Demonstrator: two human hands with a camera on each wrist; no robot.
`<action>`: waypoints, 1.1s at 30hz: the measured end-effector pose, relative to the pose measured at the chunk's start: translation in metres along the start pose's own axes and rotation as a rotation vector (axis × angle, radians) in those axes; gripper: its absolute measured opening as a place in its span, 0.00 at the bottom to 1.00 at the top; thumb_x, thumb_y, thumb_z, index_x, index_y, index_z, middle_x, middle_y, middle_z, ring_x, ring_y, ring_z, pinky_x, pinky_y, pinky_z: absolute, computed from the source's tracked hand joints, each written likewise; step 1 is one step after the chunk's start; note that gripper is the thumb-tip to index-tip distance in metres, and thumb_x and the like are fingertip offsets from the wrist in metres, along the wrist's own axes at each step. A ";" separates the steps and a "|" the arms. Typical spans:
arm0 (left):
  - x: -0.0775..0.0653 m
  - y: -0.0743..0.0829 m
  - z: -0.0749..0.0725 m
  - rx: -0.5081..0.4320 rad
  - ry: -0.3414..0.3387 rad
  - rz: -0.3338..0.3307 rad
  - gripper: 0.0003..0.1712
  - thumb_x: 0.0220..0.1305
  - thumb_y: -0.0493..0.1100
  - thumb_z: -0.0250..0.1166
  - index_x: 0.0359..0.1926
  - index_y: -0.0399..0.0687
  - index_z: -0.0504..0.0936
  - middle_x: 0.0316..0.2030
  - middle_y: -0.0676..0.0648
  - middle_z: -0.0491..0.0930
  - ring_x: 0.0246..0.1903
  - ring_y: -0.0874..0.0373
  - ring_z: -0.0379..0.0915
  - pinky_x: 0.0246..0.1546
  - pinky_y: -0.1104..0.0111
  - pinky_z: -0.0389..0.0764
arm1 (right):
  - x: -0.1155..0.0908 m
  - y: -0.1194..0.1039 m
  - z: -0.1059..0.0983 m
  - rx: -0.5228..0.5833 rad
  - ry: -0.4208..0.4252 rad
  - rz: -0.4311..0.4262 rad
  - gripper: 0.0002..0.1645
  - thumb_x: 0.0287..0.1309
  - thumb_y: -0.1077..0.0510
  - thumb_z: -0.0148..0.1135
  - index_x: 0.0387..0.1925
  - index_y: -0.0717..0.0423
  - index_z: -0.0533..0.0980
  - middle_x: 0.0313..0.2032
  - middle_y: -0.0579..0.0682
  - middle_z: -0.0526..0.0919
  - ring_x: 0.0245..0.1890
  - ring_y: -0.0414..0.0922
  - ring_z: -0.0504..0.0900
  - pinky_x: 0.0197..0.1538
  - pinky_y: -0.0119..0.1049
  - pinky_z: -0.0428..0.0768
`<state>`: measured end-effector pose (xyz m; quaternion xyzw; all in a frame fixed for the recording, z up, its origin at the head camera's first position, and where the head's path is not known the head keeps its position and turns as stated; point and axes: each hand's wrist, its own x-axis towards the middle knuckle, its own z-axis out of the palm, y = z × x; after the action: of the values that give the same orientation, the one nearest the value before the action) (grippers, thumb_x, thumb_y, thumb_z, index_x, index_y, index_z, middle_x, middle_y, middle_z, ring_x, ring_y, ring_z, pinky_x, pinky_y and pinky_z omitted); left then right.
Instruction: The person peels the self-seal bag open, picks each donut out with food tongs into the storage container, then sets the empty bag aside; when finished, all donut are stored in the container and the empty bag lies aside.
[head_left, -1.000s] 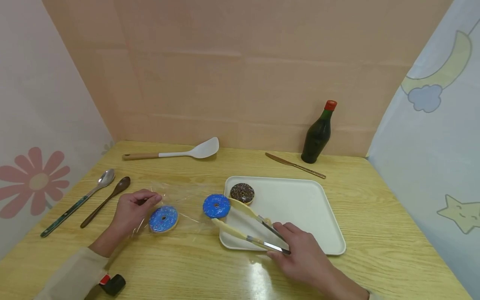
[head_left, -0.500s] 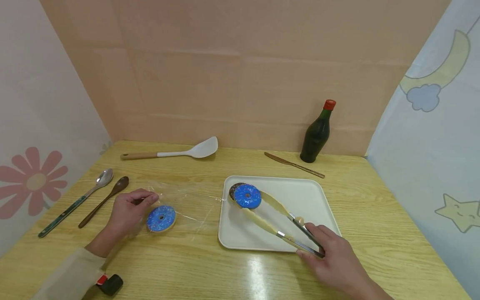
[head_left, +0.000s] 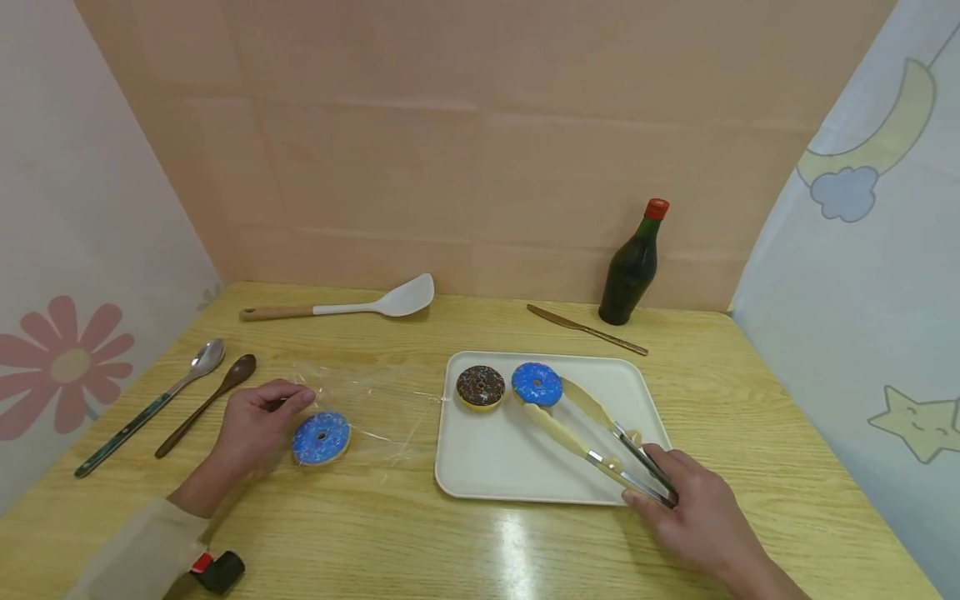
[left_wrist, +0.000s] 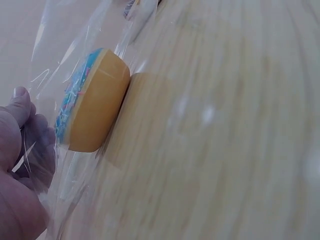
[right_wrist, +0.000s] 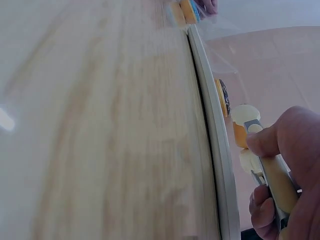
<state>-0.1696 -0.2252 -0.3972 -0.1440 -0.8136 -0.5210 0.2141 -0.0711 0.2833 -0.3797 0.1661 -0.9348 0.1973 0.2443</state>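
Right hand grips tongs round blue donut near tray's far edge, just right of brown donut, left hand pinches bag toward desk's left edge; best squeeze lightly, easing tongs apart once donut sits flat.

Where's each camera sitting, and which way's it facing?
Head: worn on the head, facing forward and down at the table; left hand, right hand and left sleeve show.
Left wrist: worn there, facing the nearest blue donut side-on; left hand at the picture's left.
Right wrist: worn there, facing along the tray edge; right hand gripping tongs, left hand at top.
Head and right wrist share the dark donut.
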 end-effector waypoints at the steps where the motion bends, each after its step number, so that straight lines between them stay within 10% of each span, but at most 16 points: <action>1: 0.000 -0.003 0.000 0.000 0.002 -0.003 0.03 0.57 0.25 0.65 0.32 0.29 0.85 0.27 0.50 0.83 0.28 0.67 0.75 0.28 0.79 0.75 | 0.000 0.000 0.000 -0.005 -0.007 0.012 0.35 0.34 0.56 0.79 0.47 0.66 0.78 0.35 0.47 0.81 0.28 0.42 0.77 0.29 0.40 0.75; 11: 0.000 0.029 0.001 0.030 0.001 0.014 0.03 0.56 0.22 0.63 0.30 0.25 0.83 0.25 0.41 0.82 0.25 0.67 0.73 0.26 0.79 0.74 | 0.006 0.005 0.000 -0.019 -0.084 0.093 0.34 0.39 0.53 0.77 0.47 0.67 0.77 0.33 0.48 0.80 0.29 0.44 0.76 0.31 0.44 0.74; 33: 0.000 0.027 0.001 -0.014 -0.002 0.004 0.03 0.56 0.22 0.63 0.31 0.25 0.83 0.26 0.43 0.82 0.26 0.66 0.74 0.27 0.79 0.75 | 0.018 0.009 0.005 -0.040 -0.201 0.191 0.37 0.44 0.49 0.74 0.51 0.70 0.74 0.38 0.57 0.80 0.34 0.52 0.78 0.36 0.50 0.74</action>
<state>-0.1578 -0.2131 -0.3765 -0.1476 -0.8099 -0.5260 0.2134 -0.0920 0.2851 -0.3772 0.0903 -0.9699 0.1833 0.1328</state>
